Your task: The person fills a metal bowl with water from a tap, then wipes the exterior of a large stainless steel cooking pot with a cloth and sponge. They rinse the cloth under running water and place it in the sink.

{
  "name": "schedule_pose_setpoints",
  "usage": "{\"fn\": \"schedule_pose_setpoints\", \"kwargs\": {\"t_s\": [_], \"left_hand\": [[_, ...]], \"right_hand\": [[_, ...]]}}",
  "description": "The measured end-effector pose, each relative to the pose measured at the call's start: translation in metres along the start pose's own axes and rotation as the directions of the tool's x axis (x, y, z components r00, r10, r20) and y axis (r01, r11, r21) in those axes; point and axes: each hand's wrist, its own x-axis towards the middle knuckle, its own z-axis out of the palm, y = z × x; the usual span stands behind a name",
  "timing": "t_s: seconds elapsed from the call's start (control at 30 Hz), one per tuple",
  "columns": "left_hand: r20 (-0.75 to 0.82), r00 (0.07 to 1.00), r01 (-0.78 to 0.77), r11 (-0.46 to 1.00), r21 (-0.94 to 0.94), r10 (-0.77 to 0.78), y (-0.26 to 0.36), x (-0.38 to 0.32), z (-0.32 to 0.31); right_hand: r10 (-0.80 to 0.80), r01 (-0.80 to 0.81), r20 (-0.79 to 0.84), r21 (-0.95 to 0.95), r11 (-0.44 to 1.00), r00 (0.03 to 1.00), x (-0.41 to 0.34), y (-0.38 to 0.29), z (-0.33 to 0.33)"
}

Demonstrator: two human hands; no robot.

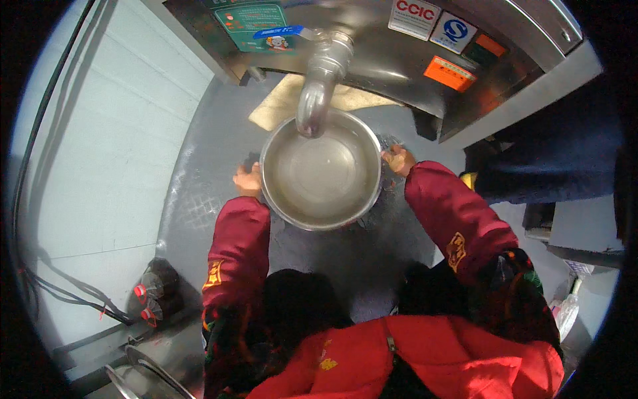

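Beneath the bent metal outlet pipe [316, 95] is a round stainless steel pot [311, 219], low over the grey floor. My left hand [247, 180] grips the pot's left side, fingers curled at the rim. On the opposite side my right hand [398, 160] holds it the same way; any handles are hidden by my fingers. The pot's inside looks pale and cloudy, and I cannot tell how much liquid is in it. A blue valve lever [278, 32] sits at the top of the pipe. No stream shows at the pipe's mouth.
A stainless steel machine [369, 60] with stickers stands ahead, a beige cloth [276, 102] on the floor below it. White wall panels [124, 124] run along the left. Bottles with red caps [149, 289] stand lower left. Another person's dark clothing [548, 154] is at right.
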Motion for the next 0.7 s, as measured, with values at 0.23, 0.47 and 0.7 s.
{"fn": "schedule_pose_setpoints", "kwargs": {"t_s": [0.23, 0.47, 0.7], "left_hand": [[0.229, 0.973, 0.056, 0.989, -0.135, -0.024, -0.047, 0.033, 0.039], [0.024, 0.997, -0.078, 0.997, 0.004, 0.078, -0.062, 0.03, 0.059], [0.023, 0.997, 0.079, 0.961, -0.263, -0.076, -0.07, -0.005, 0.054]], "right_hand": [[0.269, -0.315, 0.165, 0.491, 0.812, 0.949, 0.001, 0.016, 0.039], [0.291, -0.272, 0.036, 0.484, 0.832, 0.956, 0.011, 0.025, 0.064], [0.342, -0.377, 0.175, 0.579, 0.723, 0.923, -0.006, 0.015, 0.031]]}}
